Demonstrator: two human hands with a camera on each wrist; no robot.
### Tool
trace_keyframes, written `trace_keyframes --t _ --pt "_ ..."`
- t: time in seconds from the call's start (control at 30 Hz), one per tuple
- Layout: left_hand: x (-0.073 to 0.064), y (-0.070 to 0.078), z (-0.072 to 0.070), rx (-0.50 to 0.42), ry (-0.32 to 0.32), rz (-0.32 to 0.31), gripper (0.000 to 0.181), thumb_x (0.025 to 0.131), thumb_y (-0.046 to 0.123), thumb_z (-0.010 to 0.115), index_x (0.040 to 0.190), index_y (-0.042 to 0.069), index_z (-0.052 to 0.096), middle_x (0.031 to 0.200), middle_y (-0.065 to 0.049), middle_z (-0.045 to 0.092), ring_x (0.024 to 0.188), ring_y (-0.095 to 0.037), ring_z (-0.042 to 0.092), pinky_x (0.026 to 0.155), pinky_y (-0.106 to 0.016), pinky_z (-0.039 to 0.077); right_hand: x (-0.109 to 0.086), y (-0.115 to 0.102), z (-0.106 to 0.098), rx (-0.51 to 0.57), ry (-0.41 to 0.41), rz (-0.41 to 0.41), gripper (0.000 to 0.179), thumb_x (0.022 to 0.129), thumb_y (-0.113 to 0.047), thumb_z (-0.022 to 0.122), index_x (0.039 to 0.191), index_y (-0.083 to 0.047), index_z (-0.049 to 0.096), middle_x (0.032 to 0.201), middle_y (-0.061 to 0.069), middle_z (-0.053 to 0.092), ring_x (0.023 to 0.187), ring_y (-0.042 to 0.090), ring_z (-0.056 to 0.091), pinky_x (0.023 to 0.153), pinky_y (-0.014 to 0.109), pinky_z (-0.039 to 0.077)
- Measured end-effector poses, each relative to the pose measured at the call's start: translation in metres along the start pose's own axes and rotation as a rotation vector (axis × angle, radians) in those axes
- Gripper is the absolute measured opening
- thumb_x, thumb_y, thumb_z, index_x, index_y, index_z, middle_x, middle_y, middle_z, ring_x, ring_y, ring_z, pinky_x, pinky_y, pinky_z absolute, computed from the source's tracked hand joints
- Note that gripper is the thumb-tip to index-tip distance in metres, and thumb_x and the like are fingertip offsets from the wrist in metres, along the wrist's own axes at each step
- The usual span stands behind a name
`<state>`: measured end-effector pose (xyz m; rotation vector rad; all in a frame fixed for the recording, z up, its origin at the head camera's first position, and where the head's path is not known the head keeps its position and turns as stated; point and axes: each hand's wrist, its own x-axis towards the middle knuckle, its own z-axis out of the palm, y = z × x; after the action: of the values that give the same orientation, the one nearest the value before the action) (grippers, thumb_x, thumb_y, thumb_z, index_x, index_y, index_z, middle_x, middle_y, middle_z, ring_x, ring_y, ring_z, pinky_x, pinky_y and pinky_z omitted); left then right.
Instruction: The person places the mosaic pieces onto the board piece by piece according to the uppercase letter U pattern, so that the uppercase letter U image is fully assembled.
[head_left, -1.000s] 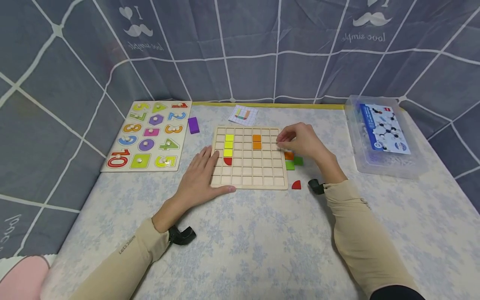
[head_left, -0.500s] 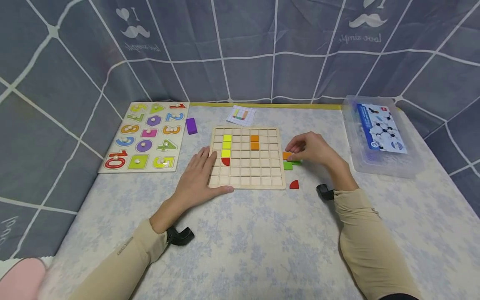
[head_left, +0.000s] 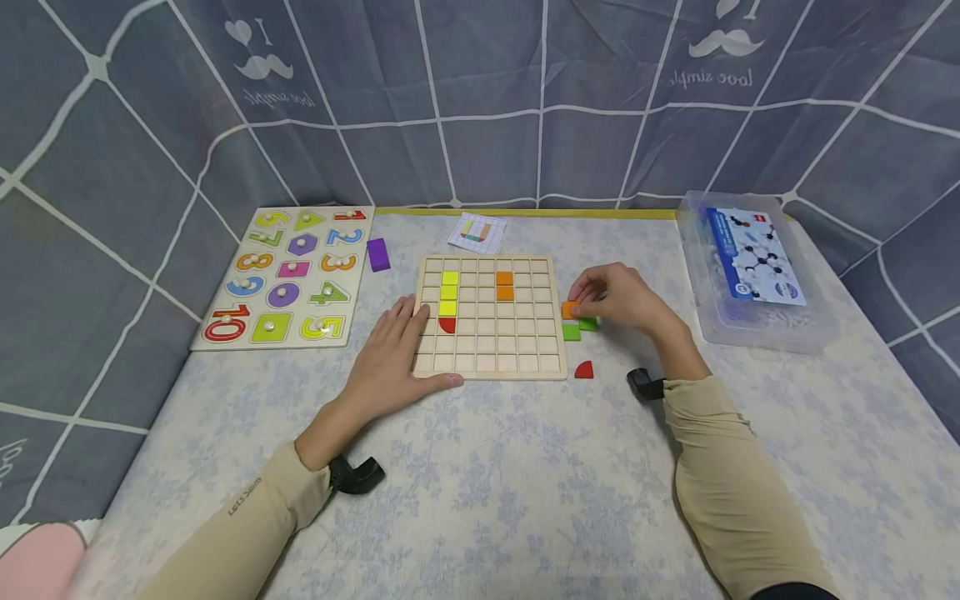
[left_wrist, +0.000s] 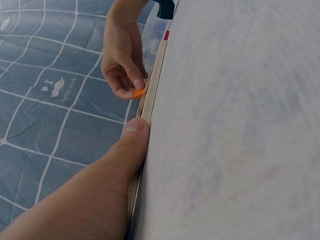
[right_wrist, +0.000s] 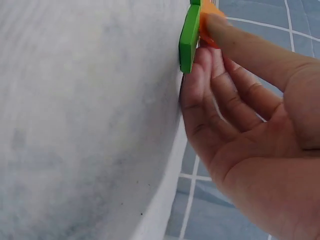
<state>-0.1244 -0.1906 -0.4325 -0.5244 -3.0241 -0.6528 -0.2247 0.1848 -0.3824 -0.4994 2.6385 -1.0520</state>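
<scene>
A wooden grid board (head_left: 491,348) lies mid-table, with several yellow tiles (head_left: 448,293), a red quarter-circle tile (head_left: 447,325) and two orange tiles (head_left: 505,286) in its cells. My left hand (head_left: 386,358) rests along the board's left edge, fingers stretched out and thumb at the near edge. Just right of the board, my right hand (head_left: 618,298) pinches a loose orange tile (head_left: 569,311) between thumb and fingers. Green tiles (head_left: 572,332) lie beside it, one partly under the hand. In the right wrist view, the thumb presses the orange tile (right_wrist: 207,22) by a green one (right_wrist: 189,42).
A loose red quarter-circle (head_left: 584,369) lies near the board's right corner. Behind the board are a pattern card (head_left: 477,233) and a purple block (head_left: 378,255). A number puzzle (head_left: 285,279) is at the left, a clear plastic box (head_left: 757,271) at the right.
My right hand has moved from the board's right edge to the loose tiles and taken hold of the orange one. The left hand stays on the board.
</scene>
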Motion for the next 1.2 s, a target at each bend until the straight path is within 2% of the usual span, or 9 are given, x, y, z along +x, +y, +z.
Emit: trace_keyframes --t 0.27,0.5,0.8,0.93,1.07,1.2 --pt "0.0 0.001 0.001 -0.007 0.005 0.009 0.123 0.082 0.073 0.075 0.169 0.005 0.02 0.177 -0.017 0.009 0.166 -0.031 0.004 0.136 -0.047 0.004 0.0 -0.01 -0.002 0.054 0.075 -0.029 0.01 0.097 -0.009 0.076 0.106 -0.004 0.076 0.1 0.012 0.074 0.094 0.025 0.066 0.082 0.032 0.051" --pt "0.001 0.001 0.002 -0.002 0.011 0.009 0.123 0.082 0.073 0.075 0.169 0.006 0.02 0.177 -0.017 0.009 0.166 -0.031 0.004 0.136 -0.047 0.005 0.017 -0.034 0.009 0.068 0.116 -0.084 0.009 0.098 -0.008 0.074 0.105 -0.003 0.077 0.1 0.013 0.075 0.094 0.026 0.067 0.083 0.035 0.052" --pt "0.001 0.001 0.002 0.005 0.0 0.004 0.122 0.082 0.074 0.074 0.169 0.006 0.02 0.177 -0.017 0.008 0.166 -0.031 0.003 0.136 -0.047 0.004 0.034 -0.059 0.035 0.054 0.048 -0.104 0.009 0.1 -0.011 0.074 0.106 -0.004 0.076 0.099 0.011 0.075 0.095 0.027 0.069 0.089 0.041 0.054" --pt "0.001 0.001 0.0 0.002 -0.001 -0.002 0.123 0.082 0.074 0.073 0.169 0.006 0.019 0.178 -0.017 0.007 0.166 -0.03 0.002 0.136 -0.047 0.004 0.036 -0.066 0.045 0.036 0.03 -0.101 0.007 0.099 -0.009 0.074 0.104 -0.004 0.076 0.097 0.012 0.075 0.09 0.027 0.07 0.085 0.04 0.056" --pt "0.001 0.002 -0.001 0.0 -0.001 -0.009 0.123 0.082 0.074 0.074 0.169 0.006 0.02 0.178 -0.016 0.008 0.166 -0.03 0.002 0.136 -0.046 0.004 0.036 -0.07 0.05 0.013 0.026 -0.101 0.006 0.099 -0.007 0.073 0.103 -0.003 0.075 0.095 0.012 0.076 0.085 0.027 0.07 0.082 0.038 0.056" --pt "0.0 0.002 -0.002 -0.004 -0.001 -0.014 0.123 0.082 0.074 0.074 0.169 0.006 0.02 0.178 -0.017 0.008 0.166 -0.031 0.002 0.136 -0.047 0.004 0.035 -0.073 0.052 -0.017 0.023 -0.106 0.006 0.099 -0.006 0.073 0.102 -0.002 0.076 0.095 0.012 0.076 0.086 0.026 0.071 0.084 0.039 0.057"
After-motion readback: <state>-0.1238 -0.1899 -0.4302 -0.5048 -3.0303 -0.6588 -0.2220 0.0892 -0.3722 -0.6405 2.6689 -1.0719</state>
